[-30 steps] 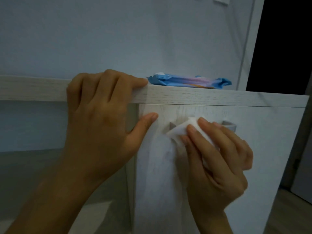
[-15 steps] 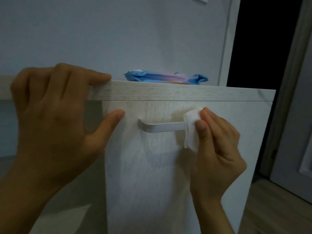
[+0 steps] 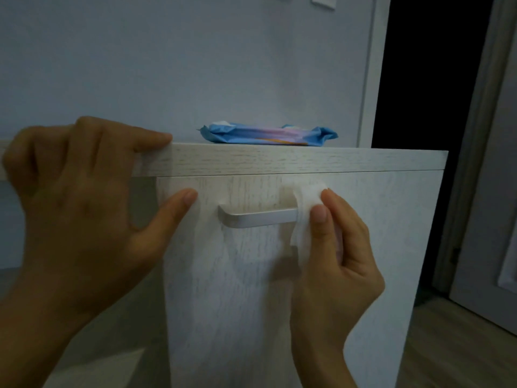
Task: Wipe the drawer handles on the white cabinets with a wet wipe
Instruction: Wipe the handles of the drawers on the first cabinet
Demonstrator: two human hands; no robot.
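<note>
R hand (image 3: 335, 270) pinches the wet wipe (image 3: 305, 208) btwn thumb + fingers. Wipe is folded over the right end of the drawer handle (image 3: 257, 218), so that end is hidden; rest of the bar shows bare, silver. Handle sits high on the white cabinet front (image 3: 363, 247), just under the cabinet top (image 3: 279, 159). L hand (image 3: 84, 208) hooks its fingers over the top's front edge, thumb straight against the front, left of the handle, apart from it. Blue wipes pack (image 3: 268, 134) lies flat on top, near the wall (image 3: 195, 65). Right of cabinet: door frame (image 3: 369, 79), dark doorway (image 3: 425, 93), wood floor (image 3: 453, 351).
</note>
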